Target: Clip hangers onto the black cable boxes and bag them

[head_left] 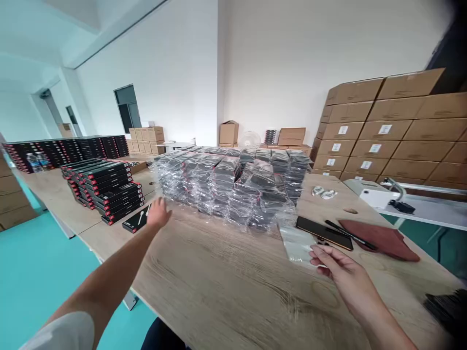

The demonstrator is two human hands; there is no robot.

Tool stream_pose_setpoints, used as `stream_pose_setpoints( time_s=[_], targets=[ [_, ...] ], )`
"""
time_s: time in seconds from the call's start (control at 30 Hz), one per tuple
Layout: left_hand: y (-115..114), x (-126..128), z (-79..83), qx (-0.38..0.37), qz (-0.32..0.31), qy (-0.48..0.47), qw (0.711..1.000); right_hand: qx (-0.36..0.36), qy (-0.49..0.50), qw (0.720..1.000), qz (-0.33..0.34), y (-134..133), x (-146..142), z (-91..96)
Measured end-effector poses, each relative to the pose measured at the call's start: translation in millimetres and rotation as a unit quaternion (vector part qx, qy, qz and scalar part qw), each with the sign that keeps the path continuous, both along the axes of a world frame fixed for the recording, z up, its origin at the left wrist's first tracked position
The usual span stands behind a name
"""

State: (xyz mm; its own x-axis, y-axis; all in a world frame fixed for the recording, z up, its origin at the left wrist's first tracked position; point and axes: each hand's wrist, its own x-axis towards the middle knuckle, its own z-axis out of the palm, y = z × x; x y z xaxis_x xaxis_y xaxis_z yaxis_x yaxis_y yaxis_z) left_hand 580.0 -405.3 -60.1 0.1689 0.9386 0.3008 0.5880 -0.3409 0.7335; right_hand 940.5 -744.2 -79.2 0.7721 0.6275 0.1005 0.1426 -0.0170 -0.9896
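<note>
My left hand reaches out over the table at the right end of a flat black box printed with a white picture. Its thumb stands apart from the fingers, and the hand hides that end of the box; whether it touches the box I cannot tell. Just behind rises a stack of black boxes with red ends. Between the thumb and fingers of my right hand is the edge of a clear plastic bag, which looks flat. A black phone lies right beyond the bag.
Plastic-wrapped black boxes form a large pile across the table. To the right lie a pen, a reddish-brown cloth and white coiled cables. A sealing machine and stacked cartons stand beyond.
</note>
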Motion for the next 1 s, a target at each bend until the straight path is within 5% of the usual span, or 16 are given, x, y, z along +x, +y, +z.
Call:
stream_pose_setpoints(
  time_s=[0.1,0.23,0.33,0.43,0.5,0.57,0.67,0.77,0.87,1.0],
  targets=[
    [17,-47,-4.9,-0.005,0.065,0.083,0.994,-0.005,-0.016,1.000,0.005,1,-4,1.9],
    [25,-67,-14.2,-0.038,0.075,0.255,0.963,-0.004,-0.029,1.000,-0.010,1,-9,-3.8],
    [11,-55,0.1,-0.051,-0.031,0.259,0.964,0.015,-0.008,0.999,-0.028,1,-8,-14.8],
    [-33,-24,24.3,-0.154,-0.202,0.066,0.965,0.095,0.065,0.992,-0.044,7,-4,-18.3],
    [-71,8,32.5,-0.278,-0.316,-0.059,0.905,0.170,0.132,0.976,-0.043,17,1,-8.5],
    [-104,44,27.8,-0.413,-0.390,-0.115,0.815,0.215,0.184,0.959,-0.020,35,7,12.7],
    [-133,95,0.7,-0.563,-0.421,-0.141,0.697,0.196,0.206,0.956,0.075,67,16,55.3],
    [-138,126,-29.1,-0.648,-0.439,-0.176,0.598,0.165,0.186,0.962,0.111,96,20,90.3],
    [-133,131,-44.4,-0.675,-0.463,-0.207,0.536,0.138,0.184,0.967,0.111,115,20,108.3],
    [-129,127,-46.4,-0.687,-0.458,-0.231,0.515,0.055,0.186,0.979,0.063,134,23,119.5]
  ],
)
